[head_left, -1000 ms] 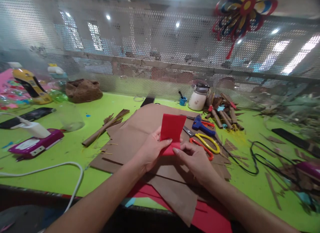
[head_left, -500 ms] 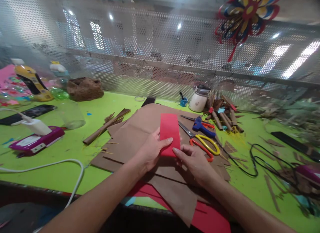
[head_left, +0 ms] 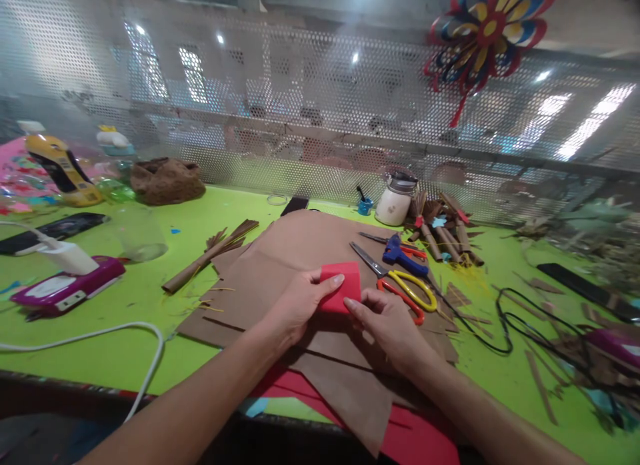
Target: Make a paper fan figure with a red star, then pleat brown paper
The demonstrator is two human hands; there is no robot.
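Between my hands is a red paper strip [head_left: 342, 278], its upper edge folded, held over brown paper sheets [head_left: 295, 252]. My left hand [head_left: 300, 302] grips the strip's left side with the thumb on top. On its lower right corner, my right hand [head_left: 383, 318] pinches with thumb and forefinger. To the right lie scissors [head_left: 400, 285] with yellow and orange handles. Behind them are a blue-handled tool [head_left: 399, 254] that looks like a glue gun and a second pair of scissors [head_left: 377, 238], partly covered. Larger red paper [head_left: 420, 435] shows beneath the brown sheets at the front edge.
At left are a rolled brown paper bundle [head_left: 200, 262], a purple power strip [head_left: 70, 288] with a white charger, and a clear cup [head_left: 143, 238]. A white jar [head_left: 395, 202] and tied paper bundles [head_left: 443, 232] stand behind. A black cord [head_left: 505, 318] winds across the right.
The red strip, which stood taller half a second ago, now looks about half as high, its upper part folded over. Both hands keep nearly the same place and grip.
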